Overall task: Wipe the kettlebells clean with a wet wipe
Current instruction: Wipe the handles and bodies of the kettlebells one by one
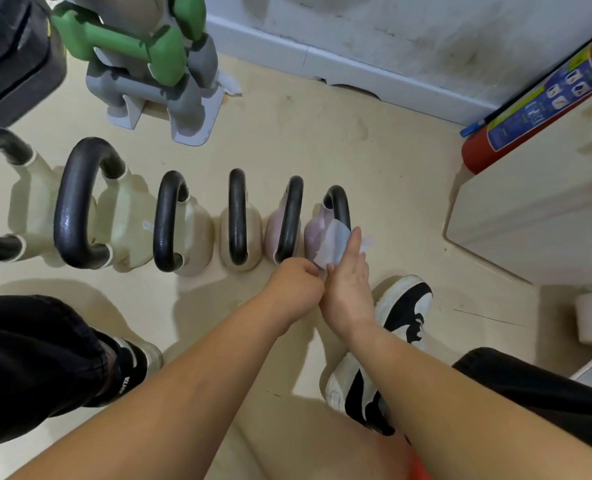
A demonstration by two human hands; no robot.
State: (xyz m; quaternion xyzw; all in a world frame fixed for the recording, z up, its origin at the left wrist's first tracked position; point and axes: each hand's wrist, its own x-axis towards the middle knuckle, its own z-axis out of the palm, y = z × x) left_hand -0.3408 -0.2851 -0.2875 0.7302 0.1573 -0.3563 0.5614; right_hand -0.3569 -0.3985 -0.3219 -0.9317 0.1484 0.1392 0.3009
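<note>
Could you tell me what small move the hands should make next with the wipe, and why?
Probably spread the wet wipe flat and rub down the rightmost pink kettlebell: the right hand presses it with straight fingers against that bell's side, and the curled left hand seems to pinch its lower corner.

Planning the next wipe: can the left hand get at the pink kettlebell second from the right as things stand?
Probably yes. The left hand sits just in front of that pink kettlebell, nothing between them, though its fingers seem to pinch the wet wipe the right hand presses on the end kettlebell.
</note>
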